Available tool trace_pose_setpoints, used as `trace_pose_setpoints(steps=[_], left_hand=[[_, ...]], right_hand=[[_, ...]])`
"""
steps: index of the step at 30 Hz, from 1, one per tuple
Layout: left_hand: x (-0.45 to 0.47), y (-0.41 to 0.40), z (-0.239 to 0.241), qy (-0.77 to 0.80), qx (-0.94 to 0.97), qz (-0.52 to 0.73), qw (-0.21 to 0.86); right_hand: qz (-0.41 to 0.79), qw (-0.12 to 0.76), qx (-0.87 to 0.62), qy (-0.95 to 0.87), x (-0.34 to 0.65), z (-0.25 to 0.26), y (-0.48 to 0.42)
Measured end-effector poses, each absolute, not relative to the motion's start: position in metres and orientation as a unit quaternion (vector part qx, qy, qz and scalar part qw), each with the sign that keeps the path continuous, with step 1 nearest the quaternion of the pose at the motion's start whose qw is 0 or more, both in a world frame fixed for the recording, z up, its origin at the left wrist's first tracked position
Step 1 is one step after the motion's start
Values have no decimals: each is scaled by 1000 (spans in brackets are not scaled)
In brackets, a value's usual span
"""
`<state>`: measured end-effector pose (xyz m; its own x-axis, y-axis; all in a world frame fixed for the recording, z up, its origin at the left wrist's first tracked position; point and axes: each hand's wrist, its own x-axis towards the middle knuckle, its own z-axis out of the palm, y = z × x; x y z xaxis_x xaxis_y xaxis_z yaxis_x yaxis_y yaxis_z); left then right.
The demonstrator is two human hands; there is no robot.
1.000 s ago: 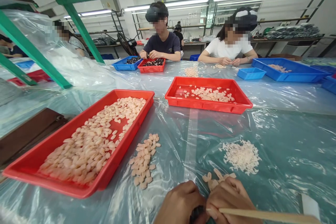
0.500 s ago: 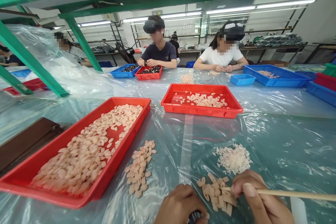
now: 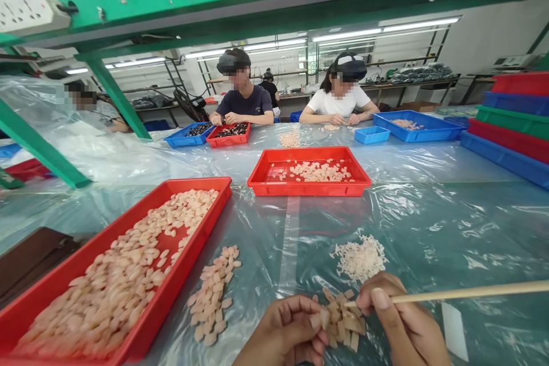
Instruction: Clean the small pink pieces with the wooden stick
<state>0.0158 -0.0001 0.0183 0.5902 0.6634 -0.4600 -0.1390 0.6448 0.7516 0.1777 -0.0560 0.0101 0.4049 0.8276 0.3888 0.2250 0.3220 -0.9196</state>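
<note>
Bright, even light comes from the fluorescent ceiling tubes (image 3: 386, 28) at twelve to one o'clock. White glare streaks the wrinkled plastic table cover (image 3: 429, 211) toward three o'clock. Shadows are soft. Straight lines bow at the edges, and near hands at six o'clock blur slightly.

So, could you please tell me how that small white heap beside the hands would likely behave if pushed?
The white heap is loose tiny slivers, so it would probably scatter rather than slide whole. The bits look thin and light. The wrinkled plastic sheet underneath might snag some.
</note>
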Motion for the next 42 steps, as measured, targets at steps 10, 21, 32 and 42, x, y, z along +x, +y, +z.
trace_pose_setpoints(steps=[10, 21, 32, 42], left_hand=[[20, 5, 13, 406, 635, 284, 593], [43, 20, 2, 239, 950, 132, 152], [67, 23, -10, 173, 982, 82, 3], [75, 16, -6, 129, 989, 53, -47]], right_hand=[[196, 657, -522, -508, 180, 11, -52], [203, 658, -529, -496, 184, 10, -51], [186, 642, -530, -522, 187, 7, -49], [181, 651, -531, -512, 186, 6, -48]])
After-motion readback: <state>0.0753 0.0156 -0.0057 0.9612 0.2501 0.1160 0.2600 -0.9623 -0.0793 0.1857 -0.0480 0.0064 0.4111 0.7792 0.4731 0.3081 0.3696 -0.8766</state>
